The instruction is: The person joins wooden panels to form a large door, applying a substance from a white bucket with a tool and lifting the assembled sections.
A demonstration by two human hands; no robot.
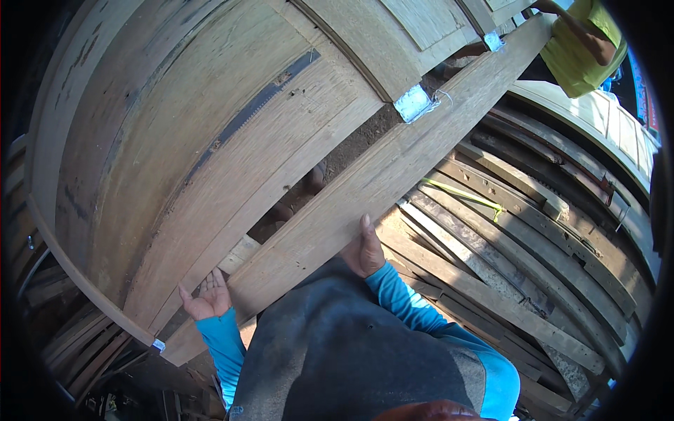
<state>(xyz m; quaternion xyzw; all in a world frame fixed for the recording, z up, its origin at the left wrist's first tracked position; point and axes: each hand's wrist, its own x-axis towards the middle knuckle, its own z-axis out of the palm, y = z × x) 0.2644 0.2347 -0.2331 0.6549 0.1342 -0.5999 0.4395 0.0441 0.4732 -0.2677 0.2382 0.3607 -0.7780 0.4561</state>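
A long wooden plank (393,175) runs diagonally from near my body up to the far right. My right hand (366,254) holds its near edge, with the thumb up along the edge and the other fingers hidden beneath the wood. Palm up and fingers stretched out, my left hand (209,298) is beside the plank's near left end, by the edge of a large wooden panel (232,182). Nothing lies in that palm. A dark strip (246,116) is set along the panel's boards, and a narrow gap separates panel and plank.
Another person in a yellow-green shirt (586,52) stands at the plank's far end. More framed panels (421,28), with white-blue wrapped corners (414,104), lie at the top. Stacked timber (512,231) fills the right side, with a yellow-green strap (463,194) across it.
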